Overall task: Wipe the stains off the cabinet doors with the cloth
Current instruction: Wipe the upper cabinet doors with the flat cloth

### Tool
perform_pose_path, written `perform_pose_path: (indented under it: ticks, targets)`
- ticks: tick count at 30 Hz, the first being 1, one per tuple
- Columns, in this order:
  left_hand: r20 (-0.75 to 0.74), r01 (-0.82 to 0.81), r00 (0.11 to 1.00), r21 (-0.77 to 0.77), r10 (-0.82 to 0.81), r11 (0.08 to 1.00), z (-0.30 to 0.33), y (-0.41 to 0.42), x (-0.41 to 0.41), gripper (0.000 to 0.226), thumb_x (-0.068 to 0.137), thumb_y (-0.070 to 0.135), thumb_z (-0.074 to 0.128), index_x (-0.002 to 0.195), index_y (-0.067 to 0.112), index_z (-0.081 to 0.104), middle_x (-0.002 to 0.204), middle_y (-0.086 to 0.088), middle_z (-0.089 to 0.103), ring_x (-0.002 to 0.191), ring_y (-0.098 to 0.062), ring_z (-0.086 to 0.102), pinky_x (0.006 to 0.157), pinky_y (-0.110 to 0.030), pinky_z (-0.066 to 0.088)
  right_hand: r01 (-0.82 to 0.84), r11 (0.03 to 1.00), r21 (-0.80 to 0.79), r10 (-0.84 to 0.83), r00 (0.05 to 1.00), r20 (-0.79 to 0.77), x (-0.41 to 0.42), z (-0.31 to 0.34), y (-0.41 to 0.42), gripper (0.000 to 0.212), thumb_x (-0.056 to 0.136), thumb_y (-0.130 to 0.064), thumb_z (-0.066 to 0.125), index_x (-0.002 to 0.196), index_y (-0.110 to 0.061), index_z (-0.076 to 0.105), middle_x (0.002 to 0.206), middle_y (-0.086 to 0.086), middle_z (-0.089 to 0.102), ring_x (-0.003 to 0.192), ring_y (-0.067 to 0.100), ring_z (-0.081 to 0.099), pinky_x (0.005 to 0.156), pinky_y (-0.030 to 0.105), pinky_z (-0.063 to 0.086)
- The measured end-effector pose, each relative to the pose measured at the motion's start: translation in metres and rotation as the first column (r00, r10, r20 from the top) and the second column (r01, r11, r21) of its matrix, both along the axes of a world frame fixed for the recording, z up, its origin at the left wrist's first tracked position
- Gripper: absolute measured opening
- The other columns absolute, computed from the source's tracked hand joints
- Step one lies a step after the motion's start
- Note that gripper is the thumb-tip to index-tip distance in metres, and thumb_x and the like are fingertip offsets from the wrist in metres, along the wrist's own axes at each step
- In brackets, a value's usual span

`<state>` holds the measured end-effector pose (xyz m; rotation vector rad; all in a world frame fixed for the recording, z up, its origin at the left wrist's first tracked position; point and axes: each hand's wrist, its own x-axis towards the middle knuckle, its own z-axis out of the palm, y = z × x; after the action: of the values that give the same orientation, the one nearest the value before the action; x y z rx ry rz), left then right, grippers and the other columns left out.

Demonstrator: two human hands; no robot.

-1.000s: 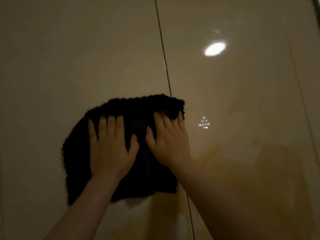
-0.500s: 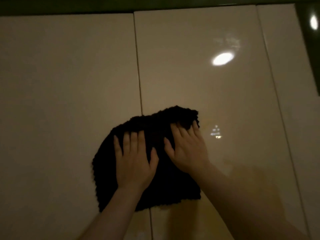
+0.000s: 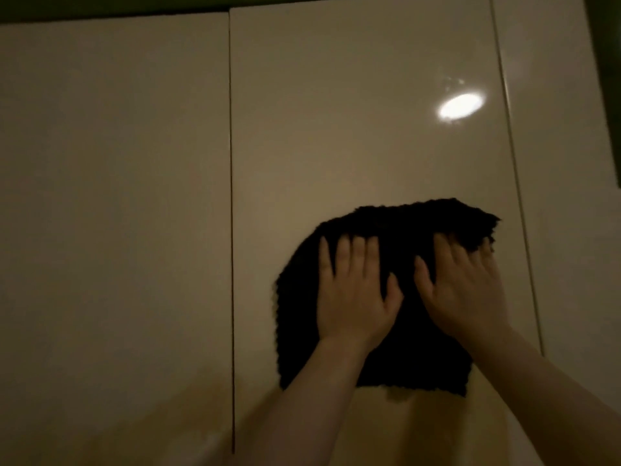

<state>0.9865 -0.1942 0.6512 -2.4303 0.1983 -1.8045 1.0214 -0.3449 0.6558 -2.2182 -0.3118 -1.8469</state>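
A black fuzzy cloth (image 3: 403,227) is spread flat against the middle glossy cream cabinet door (image 3: 353,129). My left hand (image 3: 356,294) presses on the cloth's left half with fingers spread and pointing up. My right hand (image 3: 463,284) presses on its right half, fingertips near the cloth's upper right corner. Both palms lie flat on the cloth and pin it to the door. No stains can be made out on the doors in this dim light.
Another cream door (image 3: 114,196) lies to the left across a thin dark gap (image 3: 231,230), and a narrower panel (image 3: 564,163) to the right. A ceiling light glares off the middle door (image 3: 460,105). A dark strip (image 3: 100,8) runs above the doors.
The cloth and both hands have slid right, from straddling the gap between the doors to lying wholly on the middle door. The view has tilted up, showing the doors' top edge.
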Motion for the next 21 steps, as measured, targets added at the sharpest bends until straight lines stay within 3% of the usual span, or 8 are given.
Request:
perform_pose_path:
  ticks: [8,11,13,17,21]
  targets:
    - [-0.218,0.087,0.974,0.113,-0.061,0.990,-0.078,-0.045,0.001,0.056,0.090,0.044,0.039,0.133,0.011,0.055,0.134,-0.006,0.059,0.127,-0.026,0.048,0.116,-0.051,0.007,0.074,0.978,0.195,-0.044,0.987,-0.156,0.005,-0.091,-0.040,0.048,0.088,-0.036,0.031,0.113,0.001,0.048,0.101,0.029,0.062,0.096,0.048,0.057,0.100,0.052,0.024]
    - [-0.237,0.074,0.971,0.177,-0.030,0.981,-0.092,-0.039,-0.001,0.056,0.091,0.045,0.037,0.136,0.014,0.053,0.136,-0.003,0.058,0.128,-0.023,0.048,0.115,-0.049,0.008,0.077,0.966,0.248,-0.023,0.977,-0.214,-0.004,-0.105,-0.032,0.037,0.087,-0.030,0.031,0.096,0.001,0.049,0.083,0.026,0.060,0.076,0.043,0.058,0.082,0.054,0.042]
    - [-0.240,0.052,0.971,0.235,0.006,0.971,-0.089,-0.030,-0.003,0.057,0.093,0.045,0.035,0.141,0.015,0.047,0.141,-0.002,0.053,0.132,-0.022,0.044,0.115,-0.049,0.008,0.056,0.959,0.278,-0.003,0.982,-0.187,-0.012,-0.101,-0.022,0.032,0.087,-0.029,0.030,0.087,-0.003,0.048,0.076,0.021,0.057,0.066,0.037,0.054,0.071,0.050,0.046]
    - [-0.208,0.008,0.977,0.273,0.051,0.962,-0.065,-0.002,-0.011,0.061,0.091,0.047,0.033,0.140,0.013,0.048,0.140,-0.003,0.054,0.131,-0.023,0.046,0.115,-0.049,0.010,0.005,0.951,0.308,0.034,0.992,-0.121,-0.019,-0.091,0.011,0.033,0.087,-0.028,0.032,0.099,-0.003,0.048,0.088,0.020,0.056,0.077,0.036,0.054,0.075,0.046,0.043]
    - [-0.143,-0.019,0.988,0.241,0.055,0.970,-0.033,0.050,-0.017,0.066,0.091,0.048,0.030,0.141,0.007,0.045,0.141,-0.011,0.052,0.133,-0.029,0.043,0.115,-0.050,0.009,-0.026,0.961,0.277,0.062,0.991,-0.122,-0.021,-0.072,0.059,0.047,0.090,-0.033,0.028,0.115,0.001,0.050,0.103,0.021,0.060,0.090,0.038,0.057,0.092,0.053,0.043]
